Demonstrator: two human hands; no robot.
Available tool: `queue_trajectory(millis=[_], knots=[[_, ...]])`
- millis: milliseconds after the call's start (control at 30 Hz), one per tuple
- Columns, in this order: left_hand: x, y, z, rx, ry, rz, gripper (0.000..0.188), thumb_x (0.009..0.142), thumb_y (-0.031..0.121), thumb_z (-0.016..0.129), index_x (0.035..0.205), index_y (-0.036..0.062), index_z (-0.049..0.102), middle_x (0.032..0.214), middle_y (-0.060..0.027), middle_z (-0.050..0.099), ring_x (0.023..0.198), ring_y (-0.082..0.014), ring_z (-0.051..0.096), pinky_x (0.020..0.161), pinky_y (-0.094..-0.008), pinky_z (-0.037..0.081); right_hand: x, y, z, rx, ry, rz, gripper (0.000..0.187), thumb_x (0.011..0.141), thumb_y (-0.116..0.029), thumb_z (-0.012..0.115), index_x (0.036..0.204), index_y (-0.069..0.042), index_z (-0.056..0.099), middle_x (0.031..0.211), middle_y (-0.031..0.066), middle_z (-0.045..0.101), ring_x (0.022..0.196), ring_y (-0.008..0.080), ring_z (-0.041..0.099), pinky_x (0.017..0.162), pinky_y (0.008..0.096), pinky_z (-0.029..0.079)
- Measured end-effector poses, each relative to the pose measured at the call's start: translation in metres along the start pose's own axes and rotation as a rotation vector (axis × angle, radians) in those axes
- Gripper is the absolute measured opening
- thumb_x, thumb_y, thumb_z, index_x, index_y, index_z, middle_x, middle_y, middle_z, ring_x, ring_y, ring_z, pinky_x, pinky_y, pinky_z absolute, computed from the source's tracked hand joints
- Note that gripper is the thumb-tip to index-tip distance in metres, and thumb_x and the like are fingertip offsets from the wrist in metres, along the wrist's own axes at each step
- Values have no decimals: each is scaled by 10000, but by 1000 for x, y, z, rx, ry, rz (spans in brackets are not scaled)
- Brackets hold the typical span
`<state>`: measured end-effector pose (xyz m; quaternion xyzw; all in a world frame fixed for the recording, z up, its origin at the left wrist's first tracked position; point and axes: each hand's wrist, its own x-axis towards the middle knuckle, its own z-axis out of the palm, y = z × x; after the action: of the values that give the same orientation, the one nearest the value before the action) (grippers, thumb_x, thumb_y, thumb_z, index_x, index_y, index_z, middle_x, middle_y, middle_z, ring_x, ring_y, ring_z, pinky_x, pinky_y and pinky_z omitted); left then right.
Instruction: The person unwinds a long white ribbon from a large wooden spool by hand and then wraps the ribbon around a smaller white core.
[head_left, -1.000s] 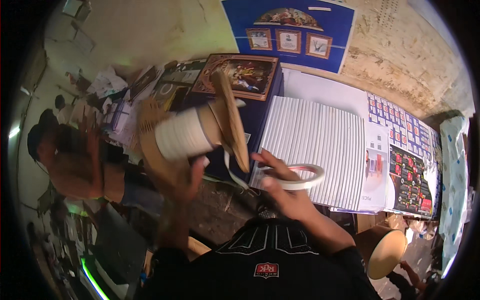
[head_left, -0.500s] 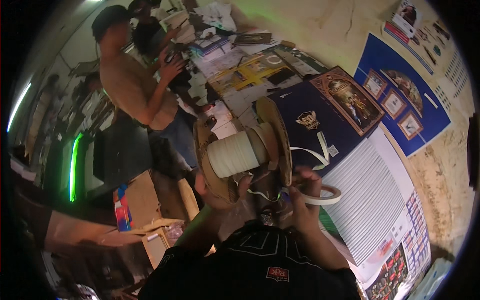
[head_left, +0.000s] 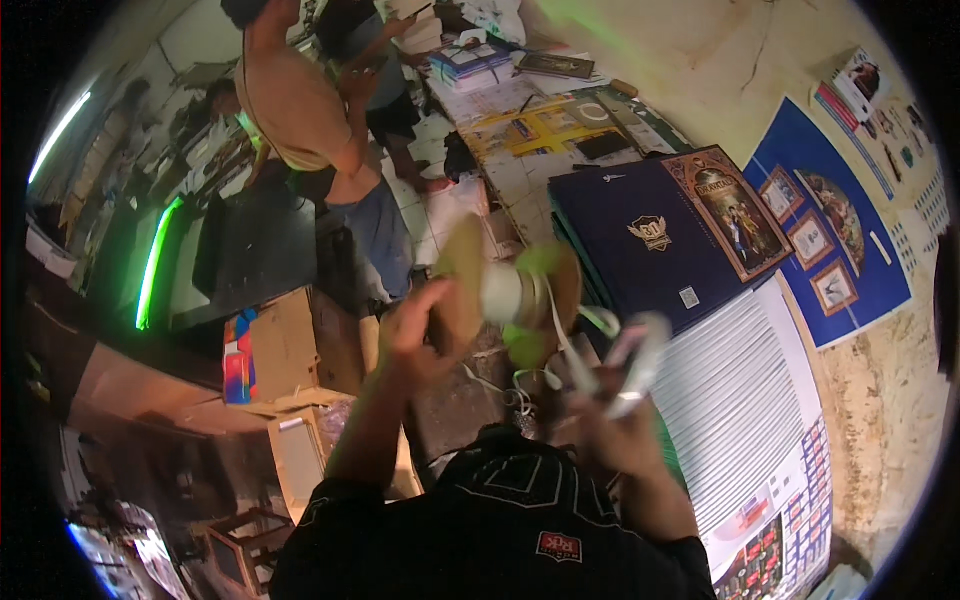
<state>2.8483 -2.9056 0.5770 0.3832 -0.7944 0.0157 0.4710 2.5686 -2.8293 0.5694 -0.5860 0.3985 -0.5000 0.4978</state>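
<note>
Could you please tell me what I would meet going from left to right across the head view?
Glowing green light strip, brown cardboard box, the person's left hand, tan spool wound with white ribbon, blurred round white tape roll, blue rectangular wall poster.

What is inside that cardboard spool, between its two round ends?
The cardboard spool has white tape wound between its ends, blurred here. Whatever lies beneath that winding is covered and cannot be seen.
</note>
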Motion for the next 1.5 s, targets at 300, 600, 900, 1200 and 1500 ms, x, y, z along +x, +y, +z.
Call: queue_trajectory(millis=[300,600,900,1200,1500], knots=[[-41,-43,-25,132,398,-542,507,828,21,678,1291,45,473,1141,-118,604,988,-183,601,845,-302,502,8,-32,-43,-737,-516,-395,181,795,-97,673,947,-5,635,823,114,672,898,244,655,816,422,516],[-41,-83,-75,-734,817,-1035,409,926,241,596,1259,34,478,1222,-100,559,935,-189,601,740,-313,527,-36,-8,-91,-236,-112,130,231,724,-69,778,819,27,591,687,66,556,649,164,515,552,318,373],[-113,-157,-87,-780,-76,-532,392,874,173,622,1221,9,539,1141,-70,598,1069,-185,556,899,-313,463,-50,-11,-108,-59,762,-66,198,865,-185,674,970,-29,616,763,53,597,654,117,505,597,253,384],[-30,-83,-76,79,-27,-479,466,862,11,620,1299,45,461,1189,-85,552,1080,-187,541,880,-339,474,-60,-46,-93,-561,417,158,547,823,-46,634,1339,14,461,1243,133,503,1007,181,442,864,299,320],[-9,26,6,-879,260,-481,489,848,-33,634,1275,-23,395,1237,-161,498,1105,-218,532,941,-345,445,-13,23,3,414,38,349,259,980,-304,529,1047,-55,512,767,22,570,687,113,532,619,261,433]])
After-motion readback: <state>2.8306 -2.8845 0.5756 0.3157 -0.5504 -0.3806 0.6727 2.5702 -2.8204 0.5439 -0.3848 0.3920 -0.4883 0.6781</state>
